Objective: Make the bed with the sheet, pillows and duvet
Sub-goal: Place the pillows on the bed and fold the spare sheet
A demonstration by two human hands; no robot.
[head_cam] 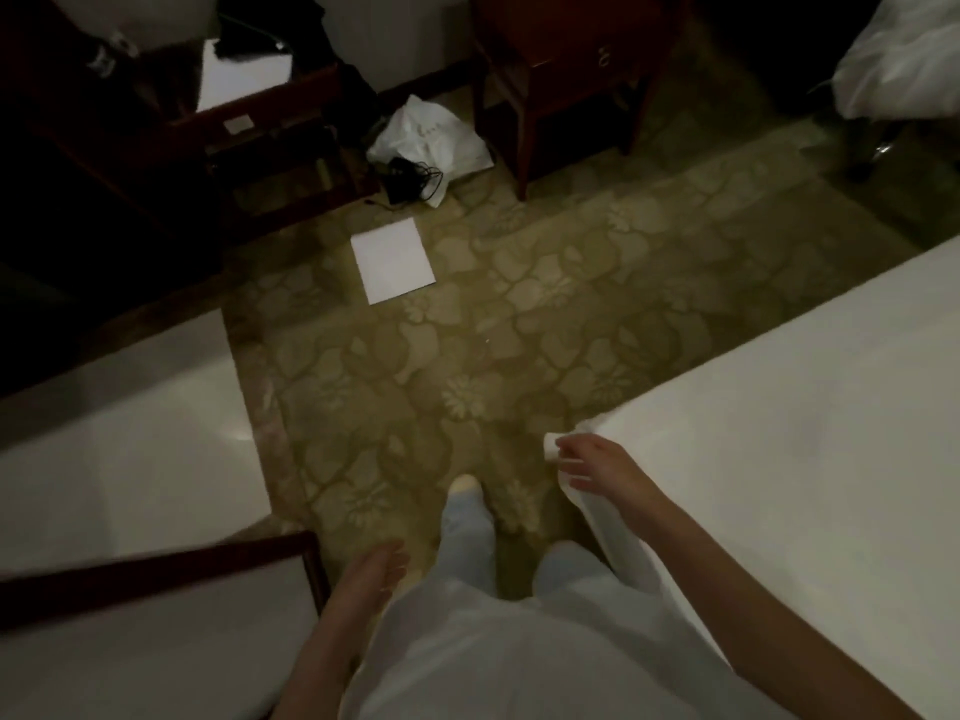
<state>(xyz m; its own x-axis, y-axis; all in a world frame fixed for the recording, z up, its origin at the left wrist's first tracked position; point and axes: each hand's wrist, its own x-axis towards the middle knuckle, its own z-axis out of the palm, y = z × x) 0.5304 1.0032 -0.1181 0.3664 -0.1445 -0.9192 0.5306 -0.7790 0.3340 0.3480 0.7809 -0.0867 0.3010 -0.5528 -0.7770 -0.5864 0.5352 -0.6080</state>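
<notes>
The white sheet [779,433] covers the bed on the right; its near-left corner hangs off the edge, pinched in the curled fingers of the right hand [589,462]. The left hand [374,569] hangs low with straight fingers, holding nothing. Farther off on the patterned carpet [519,314] lie a white paper [392,259] and a white plastic bag [431,140]; its print is unreadable.

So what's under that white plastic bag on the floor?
A black device with tangled cable lies on the white plastic bag's front edge, patterned carpet around it. Anything beneath the bag is covered.
</notes>
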